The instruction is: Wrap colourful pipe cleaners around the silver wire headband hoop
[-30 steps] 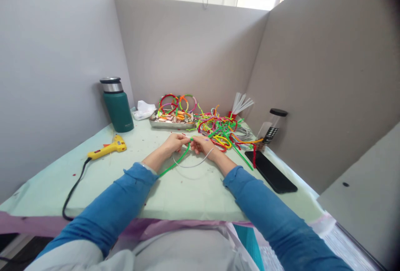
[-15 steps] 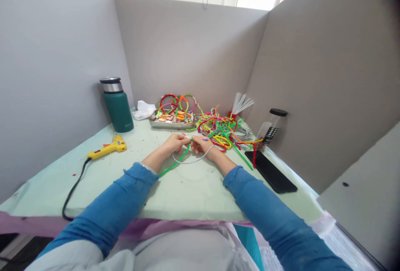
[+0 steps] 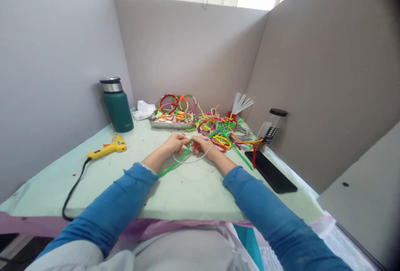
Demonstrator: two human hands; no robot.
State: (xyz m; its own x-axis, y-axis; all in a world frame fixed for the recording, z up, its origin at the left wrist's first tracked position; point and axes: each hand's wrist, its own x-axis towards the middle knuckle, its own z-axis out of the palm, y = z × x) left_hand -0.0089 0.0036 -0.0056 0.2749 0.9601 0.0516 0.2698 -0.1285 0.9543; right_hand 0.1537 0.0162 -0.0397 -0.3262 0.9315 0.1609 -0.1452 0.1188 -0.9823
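My left hand and my right hand nearly meet over the middle of the table, fingertips pinched. Between them is a thin white ring, its lower part hanging below my hands. A green pipe cleaner meets the ring at my fingertips, and its loose length slants down to the left, towards my left cuff. My left fingers pinch the ring where the green begins; my right fingers close on the same spot from the other side. Behind my right hand lies a tangled pile of coloured pipe cleaners.
On the left are a yellow glue gun with a black cord and a green bottle. A metal tray with colourful rings stands behind. To the right are a black phone, a clear jar and white sticks.
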